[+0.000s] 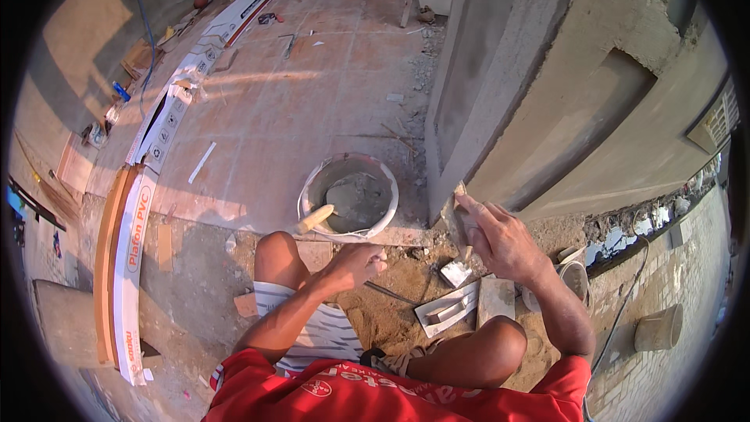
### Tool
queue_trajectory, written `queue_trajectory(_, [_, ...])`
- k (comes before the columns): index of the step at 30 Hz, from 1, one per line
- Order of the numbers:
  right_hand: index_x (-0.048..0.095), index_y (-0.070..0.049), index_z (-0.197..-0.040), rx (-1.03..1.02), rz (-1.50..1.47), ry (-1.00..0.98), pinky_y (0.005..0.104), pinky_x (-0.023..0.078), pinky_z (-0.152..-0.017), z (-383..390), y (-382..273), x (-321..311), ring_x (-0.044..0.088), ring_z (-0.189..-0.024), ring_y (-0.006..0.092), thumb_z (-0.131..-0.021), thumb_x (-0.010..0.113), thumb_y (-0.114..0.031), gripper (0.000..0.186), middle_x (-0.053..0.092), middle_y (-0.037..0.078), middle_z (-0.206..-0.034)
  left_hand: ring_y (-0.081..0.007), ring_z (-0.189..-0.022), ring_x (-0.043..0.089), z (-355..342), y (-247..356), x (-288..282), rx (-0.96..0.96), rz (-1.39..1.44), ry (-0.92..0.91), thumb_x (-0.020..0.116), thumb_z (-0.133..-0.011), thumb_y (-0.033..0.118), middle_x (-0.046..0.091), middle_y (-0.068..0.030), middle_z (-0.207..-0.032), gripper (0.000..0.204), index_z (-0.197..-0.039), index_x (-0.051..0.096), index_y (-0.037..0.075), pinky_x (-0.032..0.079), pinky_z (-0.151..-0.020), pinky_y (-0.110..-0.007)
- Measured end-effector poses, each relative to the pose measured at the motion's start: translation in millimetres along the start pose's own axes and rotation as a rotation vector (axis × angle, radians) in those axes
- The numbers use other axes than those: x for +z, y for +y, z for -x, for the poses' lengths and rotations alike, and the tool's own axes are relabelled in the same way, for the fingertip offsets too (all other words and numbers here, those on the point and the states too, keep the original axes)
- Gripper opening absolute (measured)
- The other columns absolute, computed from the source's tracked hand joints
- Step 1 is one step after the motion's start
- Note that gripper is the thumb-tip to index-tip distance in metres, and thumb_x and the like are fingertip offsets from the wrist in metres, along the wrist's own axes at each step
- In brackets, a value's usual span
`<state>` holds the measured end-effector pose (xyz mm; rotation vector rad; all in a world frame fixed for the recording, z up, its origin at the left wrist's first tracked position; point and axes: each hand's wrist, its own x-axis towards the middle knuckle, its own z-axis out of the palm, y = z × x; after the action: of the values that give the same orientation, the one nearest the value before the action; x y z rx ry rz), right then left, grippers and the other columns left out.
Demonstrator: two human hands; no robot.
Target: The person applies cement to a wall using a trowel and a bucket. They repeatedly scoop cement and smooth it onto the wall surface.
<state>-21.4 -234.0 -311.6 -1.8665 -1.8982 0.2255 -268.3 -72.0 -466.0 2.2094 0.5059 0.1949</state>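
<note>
My right hand (504,244) is closed around a flat, mortar-smeared tool (451,220), beside the lower corner of the plastered pillar (476,125). The fingers partly cover the tool, so its exact kind is unclear. Over my bent leg, my left hand (358,266) is curled into a loose fist, with nothing visible in it. Just beyond that hand stands a whitish bucket (388,223) holding grey mortar (359,197). A pale wooden handle (316,219) leans over its near left rim. Below my right hand, a plastering float (448,311) lies on the sandy ground.
Long boxed panels (134,266) run along the left side. Tiled floor (273,117) spreads beyond the bucket, with scraps on it. Right of my knee are a bucket (574,280) and another bucket (658,330). A dark cable (621,320) crosses the paving by a debris-filled gap (625,238).
</note>
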Motion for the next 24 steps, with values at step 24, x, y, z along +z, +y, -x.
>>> queue_trajectory(24, [0.047,-0.006,-0.139,0.68,-0.661,-0.247,0.0274,0.043,-0.053,-89.5,32.8,105.3,0.049,-0.061,0.0101,-0.093,0.051,-0.011,0.047,0.057,0.004,-0.088,-0.0301,-0.092,0.071,-57.7,-73.4,-77.0,-0.544,-0.593,0.034,0.062,-0.081,0.007,0.072,-0.0171,-0.096,0.018,-0.093,0.075,0.006,0.057,-0.074,-0.039])
